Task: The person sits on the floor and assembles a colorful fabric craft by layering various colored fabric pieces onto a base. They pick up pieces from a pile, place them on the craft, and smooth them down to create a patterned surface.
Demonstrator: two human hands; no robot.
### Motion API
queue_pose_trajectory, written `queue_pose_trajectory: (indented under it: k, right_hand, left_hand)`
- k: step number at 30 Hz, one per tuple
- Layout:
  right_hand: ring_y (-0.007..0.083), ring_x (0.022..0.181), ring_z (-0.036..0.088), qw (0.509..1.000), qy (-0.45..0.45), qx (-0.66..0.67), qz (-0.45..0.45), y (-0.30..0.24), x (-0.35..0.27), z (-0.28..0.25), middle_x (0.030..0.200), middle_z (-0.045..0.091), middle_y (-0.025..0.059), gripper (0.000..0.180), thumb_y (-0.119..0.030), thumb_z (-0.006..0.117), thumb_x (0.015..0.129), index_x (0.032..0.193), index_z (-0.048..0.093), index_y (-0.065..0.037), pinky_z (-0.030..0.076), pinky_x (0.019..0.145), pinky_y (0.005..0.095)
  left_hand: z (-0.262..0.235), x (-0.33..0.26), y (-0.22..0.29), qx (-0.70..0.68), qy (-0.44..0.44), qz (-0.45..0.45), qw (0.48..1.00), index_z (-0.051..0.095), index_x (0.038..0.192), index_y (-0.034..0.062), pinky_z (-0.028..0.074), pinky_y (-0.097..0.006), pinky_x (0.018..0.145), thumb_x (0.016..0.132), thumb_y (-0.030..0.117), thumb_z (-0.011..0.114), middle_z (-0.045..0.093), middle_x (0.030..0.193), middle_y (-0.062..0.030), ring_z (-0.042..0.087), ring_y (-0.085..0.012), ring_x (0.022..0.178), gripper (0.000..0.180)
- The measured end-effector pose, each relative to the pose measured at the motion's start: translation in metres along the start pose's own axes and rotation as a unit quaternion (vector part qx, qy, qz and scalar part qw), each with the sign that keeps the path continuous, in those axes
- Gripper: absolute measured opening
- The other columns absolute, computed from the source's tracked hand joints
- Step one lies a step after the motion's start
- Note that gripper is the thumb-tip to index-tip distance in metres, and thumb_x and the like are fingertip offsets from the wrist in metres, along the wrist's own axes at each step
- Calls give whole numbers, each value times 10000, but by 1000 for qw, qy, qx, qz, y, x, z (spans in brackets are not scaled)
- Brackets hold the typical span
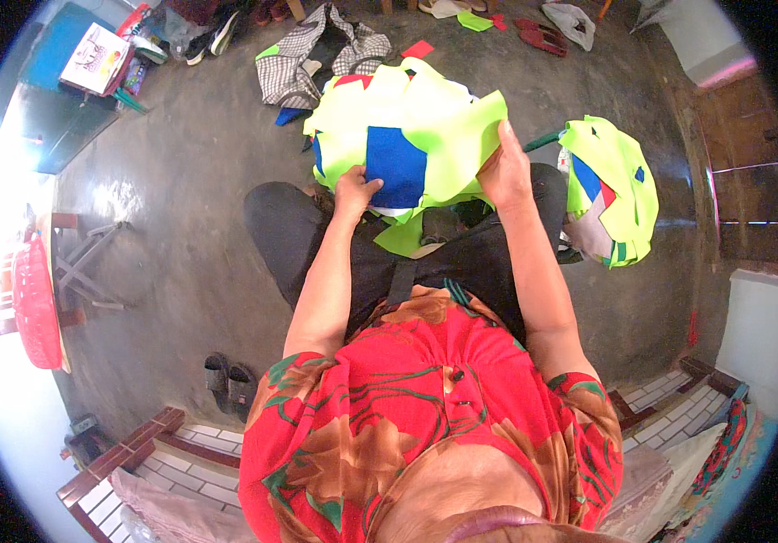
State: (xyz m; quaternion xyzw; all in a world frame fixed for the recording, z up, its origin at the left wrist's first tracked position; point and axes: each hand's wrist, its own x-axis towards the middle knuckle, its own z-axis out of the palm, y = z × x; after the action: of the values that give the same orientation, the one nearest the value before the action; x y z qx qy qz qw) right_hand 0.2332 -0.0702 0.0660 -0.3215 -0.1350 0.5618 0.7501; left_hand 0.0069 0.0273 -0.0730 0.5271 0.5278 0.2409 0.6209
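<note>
A heap of neon-yellow cloth pieces [457,136], with some red and white among them, is in front of me above my lap. On its near side lies a squarish blue cloth piece [398,167]. My left hand [354,194] is closed at the lower left corner of the blue piece, thumb on top. My right hand [507,170] grips the right edge of the neon-yellow cloth, its fingers partly hidden behind the fabric. One loose neon-yellow strip [401,237] hangs below, over my dark trousers.
A second bundle of neon-yellow, blue and red cloth [620,195] stands on the floor to my right. Beyond the heap lie a checked cloth [285,77] and a red scrap [418,49]. Dark shoes [228,380] sit at the left, and a red plastic basin [36,303] is farther left.
</note>
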Motion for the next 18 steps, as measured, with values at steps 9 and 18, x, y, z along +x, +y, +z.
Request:
queue_pose_trajectory:
  k: [9,18]
  right_hand:
    - [194,1028,610,961,183,-197,71,28,64,-85,1176,608,74,349,-262,438,975,1246,507,-54,494,870,358]
    - [339,1097,517,648,195,-698,-236,54,51,-109,1245,527,180,444,-102,593,850,1269,477,-13,399,968,403]
  left_hand:
    - [-12,8,-18,201,111,1,973,635,958,65,497,-405,701,767,245,712,680,835,-106,653,-270,779,273]
    - [-17,-18,19,375,196,71,903,631,1033,87,499,-416,792,780,255,673,682,978,-128,652,-304,904,307]
